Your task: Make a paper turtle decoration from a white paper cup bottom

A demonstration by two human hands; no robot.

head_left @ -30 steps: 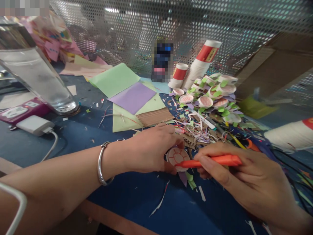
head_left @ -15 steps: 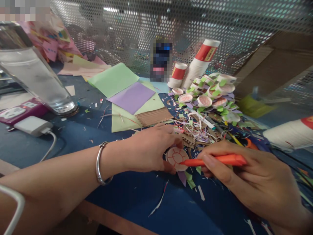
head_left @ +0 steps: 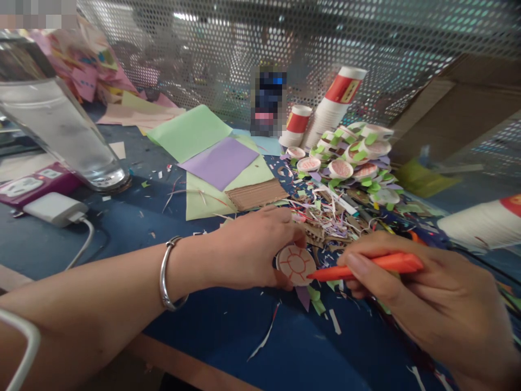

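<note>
Near the middle of the table's (head_left: 122, 233) front edge, the left hand (head_left: 252, 247) pinches a round disc (head_left: 296, 264) by its left rim. The right hand (head_left: 427, 293), fingers closed together, grips an orange pen (head_left: 366, 266) lying almost level across the table, its tip pointing left at the disc's right rim.

I register the marker (head_left: 391, 263) as orange and the paper disc (head_left: 296, 265) as pale tan with a red ring-and-spoke line pattern. I log a purple paper square (head_left: 222, 162), light green sheets (head_left: 189, 132), ribbed brown corrugated cardboard (head_left: 256, 194), white paper cups (head_left: 340, 103) with red bands, a dark blue tabletop (head_left: 122, 228).
</note>
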